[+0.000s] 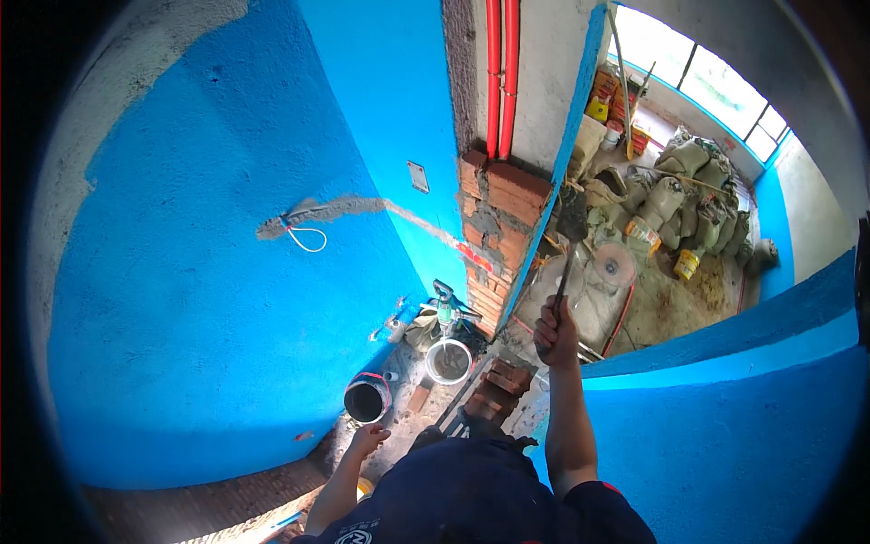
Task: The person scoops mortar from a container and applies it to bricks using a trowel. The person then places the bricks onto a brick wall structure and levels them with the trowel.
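My right hand (555,335) is raised in front of me, its fingers wrapped round the handle of a trowel (572,216). The trowel's dark blade points up and away, in front of the doorway opening. Low on the left, my left hand (369,441) has its fingers curled in, and nothing shows in it. Just beyond that hand stands a dark round bucket (365,401). A pale-rimmed bucket (449,362) with grey stuff inside stands further right, with a green power mixer (444,310) over it. Red bricks (500,388) lie stacked near my feet.
Ahead, a partial brick column (494,245) with mortar joins the blue wall (245,272). Red pipes (502,82) run above it. A white cable loop (308,238) hangs from the wall. Through the opening lie several filled sacks (666,198) and a yellow bucket (687,264).
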The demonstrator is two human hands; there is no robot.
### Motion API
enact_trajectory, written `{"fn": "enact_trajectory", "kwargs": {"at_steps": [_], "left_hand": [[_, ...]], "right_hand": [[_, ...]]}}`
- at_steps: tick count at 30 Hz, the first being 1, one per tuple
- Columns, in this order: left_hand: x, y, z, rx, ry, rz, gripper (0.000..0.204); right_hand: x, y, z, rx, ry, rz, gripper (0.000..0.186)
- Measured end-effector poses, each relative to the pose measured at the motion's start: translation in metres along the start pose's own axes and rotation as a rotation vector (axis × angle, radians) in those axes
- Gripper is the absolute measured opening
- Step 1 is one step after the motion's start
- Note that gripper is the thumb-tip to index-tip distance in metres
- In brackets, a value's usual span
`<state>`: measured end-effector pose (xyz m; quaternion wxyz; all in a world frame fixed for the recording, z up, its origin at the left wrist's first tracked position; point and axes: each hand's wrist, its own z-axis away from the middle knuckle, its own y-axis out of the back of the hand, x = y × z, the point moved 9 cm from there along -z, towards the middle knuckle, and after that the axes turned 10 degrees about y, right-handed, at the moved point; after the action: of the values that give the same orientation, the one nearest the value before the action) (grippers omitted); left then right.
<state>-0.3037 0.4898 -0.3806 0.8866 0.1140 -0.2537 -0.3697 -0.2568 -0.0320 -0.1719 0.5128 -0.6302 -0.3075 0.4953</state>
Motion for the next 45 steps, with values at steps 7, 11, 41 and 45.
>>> {"fn": "enact_trajectory", "kwargs": {"at_steps": [7,11,41,45], "left_hand": [[0.082,0.017,-0.005,0.15,-0.114,-0.185,0.047],[0.16,0.042,-0.019,0.171,-0.221,0.118,0.032],[0.737,-0.09,0.156,0.558,-1.312,-1.301,0.067],[0.748,-0.075,0.174,0.603,-1.292,-1.243,0.065]], "right_hand": [[-0.057,-0.025,0.067,0.175,0.182,0.424,0.037],[-0.045,-0.021,0.12,0.207,0.163,0.623,0.042],[-0.014,0.083,0.092,0.489,0.133,0.668,0.029],[-0.009,0.075,0.019,0.485,0.206,0.764,0.031]]}}
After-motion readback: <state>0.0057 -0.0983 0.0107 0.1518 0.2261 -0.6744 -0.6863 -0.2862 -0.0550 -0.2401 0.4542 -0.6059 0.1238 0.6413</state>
